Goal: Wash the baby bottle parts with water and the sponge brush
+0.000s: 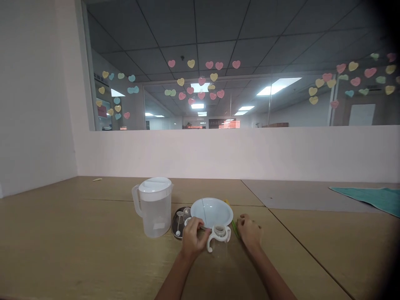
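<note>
My left hand (193, 239) is closed in a pinch, thumb toward the fingers. A thin greyish edge shows between them, too small to name. Right beside the thumb stands a small clear bottle (220, 231) with a white two-armed handle around its neck. My right hand (250, 231) rests with curled fingers right of the bottle, against a thin green strip (235, 229); what its fingers hold, if anything, is hidden. Behind both hands sits a white bowl (212, 210). Left of it, a dark oval tray (175, 230) carries small clear and white parts, partly covered by my left hand.
A translucent lidded pitcher (156, 216) stands left of the tray, its handle facing left. A teal cloth (371, 197) lies at the far right. One small flat tan piece (97, 179) is near the back wall. Seams (300, 239) cross the wooden tabletop.
</note>
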{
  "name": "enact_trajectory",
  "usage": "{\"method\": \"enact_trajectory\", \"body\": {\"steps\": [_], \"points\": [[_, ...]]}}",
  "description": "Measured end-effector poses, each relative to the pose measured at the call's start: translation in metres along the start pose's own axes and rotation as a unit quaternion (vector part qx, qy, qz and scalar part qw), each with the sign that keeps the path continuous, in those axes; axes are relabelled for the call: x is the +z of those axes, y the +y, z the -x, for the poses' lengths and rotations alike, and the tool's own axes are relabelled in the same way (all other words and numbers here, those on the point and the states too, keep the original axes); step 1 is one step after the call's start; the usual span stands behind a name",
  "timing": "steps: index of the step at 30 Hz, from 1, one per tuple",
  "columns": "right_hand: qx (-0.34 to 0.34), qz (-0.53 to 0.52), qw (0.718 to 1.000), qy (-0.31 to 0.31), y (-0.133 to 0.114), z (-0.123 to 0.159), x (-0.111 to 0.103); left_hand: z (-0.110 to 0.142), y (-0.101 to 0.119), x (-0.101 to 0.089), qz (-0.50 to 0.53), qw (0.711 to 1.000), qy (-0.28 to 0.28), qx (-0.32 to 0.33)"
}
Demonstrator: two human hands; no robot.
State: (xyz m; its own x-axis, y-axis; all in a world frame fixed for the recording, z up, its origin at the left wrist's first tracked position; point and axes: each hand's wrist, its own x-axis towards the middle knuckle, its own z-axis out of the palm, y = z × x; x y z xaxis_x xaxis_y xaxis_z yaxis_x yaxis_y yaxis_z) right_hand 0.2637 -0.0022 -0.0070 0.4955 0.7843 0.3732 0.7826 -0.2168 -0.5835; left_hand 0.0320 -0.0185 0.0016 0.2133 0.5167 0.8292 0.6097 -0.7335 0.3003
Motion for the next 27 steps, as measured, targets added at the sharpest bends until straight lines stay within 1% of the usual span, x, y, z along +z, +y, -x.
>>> {"method": "enact_trajectory", "body": {"steps": [1,2,3,4,5,7,9,10,12,14,15,18,19,21,24,27], "points": [[-0.016,-0.019,0.999,0.037,-0.002,0.000,-0.002,-0.002,-0.007,-0.002,-0.038,0.998,0.038,-0.021],[-0.038,-0.052,0.996,0.068,-0.004,0.001,-0.004,-0.004,-0.015,-0.004,-0.076,0.994,0.061,-0.043],[-0.064,-0.096,0.990,0.085,-0.006,0.001,-0.005,-0.005,-0.023,-0.006,-0.123,0.988,0.074,-0.063],[-0.091,-0.144,0.982,0.087,-0.008,0.001,-0.006,-0.006,-0.032,-0.007,-0.179,0.978,0.072,-0.084],[-0.114,-0.194,0.971,0.075,-0.010,0.000,-0.007,-0.006,-0.040,-0.008,-0.198,0.973,0.071,-0.094],[-0.140,-0.286,0.947,0.029,-0.015,-0.002,-0.008,-0.005,-0.053,-0.007,-0.222,0.967,0.068,-0.105],[-0.148,-0.347,0.926,-0.023,-0.022,-0.008,-0.009,-0.002,-0.060,-0.003,-0.240,0.962,0.071,-0.113],[-0.155,-0.361,0.918,-0.048,-0.027,-0.012,-0.010,-0.001,-0.062,-0.001,-0.250,0.958,0.073,-0.119],[-0.178,-0.357,0.910,-0.110,-0.038,-0.021,-0.010,0.002,-0.064,0.003,-0.281,0.948,0.066,-0.130],[-0.194,-0.333,0.900,-0.204,-0.052,-0.029,-0.007,0.004,-0.064,0.006,-0.322,0.935,0.029,-0.149],[-0.202,-0.325,0.894,-0.235,-0.059,-0.033,-0.004,0.004,-0.064,0.006,-0.338,0.927,0.000,-0.162],[-0.213,-0.305,0.876,-0.307,-0.077,-0.040,0.011,0.001,-0.062,0.004,-0.348,0.910,-0.086,-0.210],[-0.213,-0.297,0.869,-0.333,-0.081,-0.042,0.017,0.000,-0.059,0.003,-0.345,0.905,-0.105,-0.225],[-0.201,-0.280,0.858,-0.380,-0.086,-0.044,0.029,-0.002,-0.053,0.000,-0.340,0.900,-0.124,-0.244],[-0.180,-0.256,0.839,-0.444,-0.088,-0.046,0.043,-0.005,-0.044,-0.005,-0.333,0.902,-0.105,-0.253],[-0.176,-0.242,0.827,-0.476,-0.088,-0.048,0.055,-0.007,-0.039,-0.008,-0.312,0.918,-0.051,-0.239]]}}
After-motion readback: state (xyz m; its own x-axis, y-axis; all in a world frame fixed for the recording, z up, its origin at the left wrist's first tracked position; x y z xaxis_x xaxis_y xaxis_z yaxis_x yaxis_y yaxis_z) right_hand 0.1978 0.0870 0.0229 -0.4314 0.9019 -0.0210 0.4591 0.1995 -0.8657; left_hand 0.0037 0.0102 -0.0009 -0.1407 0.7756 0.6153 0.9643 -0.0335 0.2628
